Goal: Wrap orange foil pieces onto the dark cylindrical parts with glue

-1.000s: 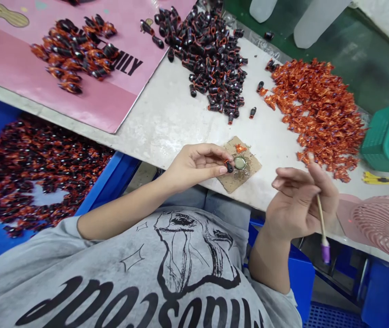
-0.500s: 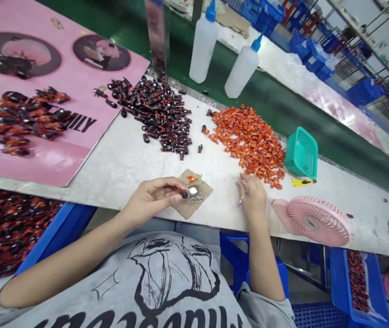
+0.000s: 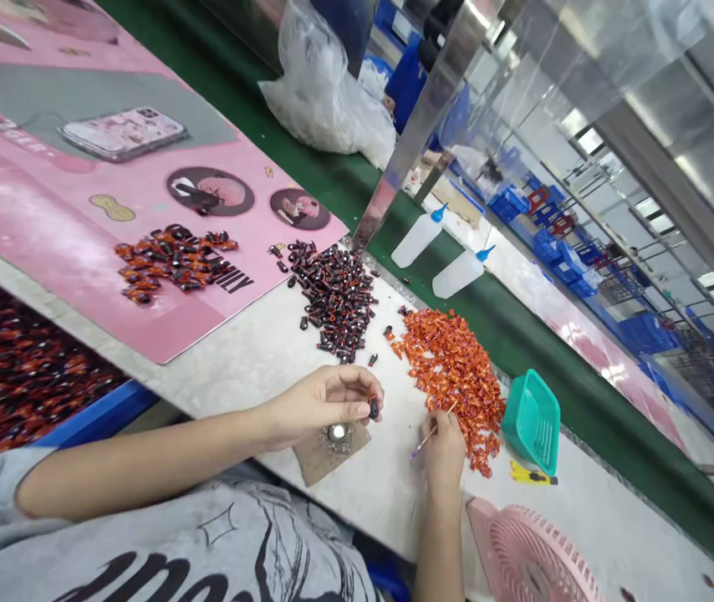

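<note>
Pinching a small black tube (image 3: 373, 408) in my left hand (image 3: 323, 405), its long axis roughly upright just off my fingertips, while my right hand (image 3: 441, 451) grips a thin stick (image 3: 433, 433) beside the orange pile (image 3: 451, 376)

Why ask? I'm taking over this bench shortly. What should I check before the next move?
1. Left hand pinching the small dark piece: ok.
2. Right hand holding the thin wooden stick, its purple tip showing: ok.
3. Round metal disc on the cardboard pad, just below the left hand: ok.
4. Whether the disc's surface is wet or coated: cannot tell, too small to see.
5. Orange pieces kept apart from the dark pile: not ok, a few dark strays lie beside the orange pieces.
</note>
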Tool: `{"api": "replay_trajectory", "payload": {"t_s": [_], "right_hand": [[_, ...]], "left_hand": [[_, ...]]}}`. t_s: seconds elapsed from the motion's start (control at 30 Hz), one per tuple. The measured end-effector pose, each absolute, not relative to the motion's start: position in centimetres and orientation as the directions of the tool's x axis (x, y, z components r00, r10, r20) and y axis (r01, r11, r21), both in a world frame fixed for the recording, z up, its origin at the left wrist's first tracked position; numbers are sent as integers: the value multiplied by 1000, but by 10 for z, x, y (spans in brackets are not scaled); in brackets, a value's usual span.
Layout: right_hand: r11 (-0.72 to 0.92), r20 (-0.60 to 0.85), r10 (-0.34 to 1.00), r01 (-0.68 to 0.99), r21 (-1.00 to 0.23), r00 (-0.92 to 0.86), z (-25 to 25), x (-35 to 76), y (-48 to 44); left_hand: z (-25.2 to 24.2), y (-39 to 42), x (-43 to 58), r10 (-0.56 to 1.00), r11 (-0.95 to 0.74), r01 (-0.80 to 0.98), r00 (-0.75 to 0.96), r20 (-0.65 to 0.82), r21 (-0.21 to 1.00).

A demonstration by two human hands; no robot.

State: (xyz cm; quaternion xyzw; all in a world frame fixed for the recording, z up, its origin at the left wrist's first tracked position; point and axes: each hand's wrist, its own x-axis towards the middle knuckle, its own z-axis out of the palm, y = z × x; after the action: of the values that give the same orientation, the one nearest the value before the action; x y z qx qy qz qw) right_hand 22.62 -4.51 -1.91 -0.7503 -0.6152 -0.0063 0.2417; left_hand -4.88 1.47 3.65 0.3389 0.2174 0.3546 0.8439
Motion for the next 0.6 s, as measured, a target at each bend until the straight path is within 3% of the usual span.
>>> {"api": "replay_trajectory", "payload": {"t_s": [0.17,0.27,0.47,0.6], "right_hand": [[-6,309,888,681,-732,340,3,208,-55],[60,307,860,517,-854,408,9,177,-66],[156,390,726,417,-895,566,14,131,-60],[193,521,705,577,-794,482,24,132,-62]], "left_hand": [[35,16,-25,749,520,-396,637,-182,757],[37,13,-10,716,563,-373,666,-210,737],[56,11,2,724,600,-291,595,-350,745],[60,16,0,699,657,-231,543,-465,718]]}}
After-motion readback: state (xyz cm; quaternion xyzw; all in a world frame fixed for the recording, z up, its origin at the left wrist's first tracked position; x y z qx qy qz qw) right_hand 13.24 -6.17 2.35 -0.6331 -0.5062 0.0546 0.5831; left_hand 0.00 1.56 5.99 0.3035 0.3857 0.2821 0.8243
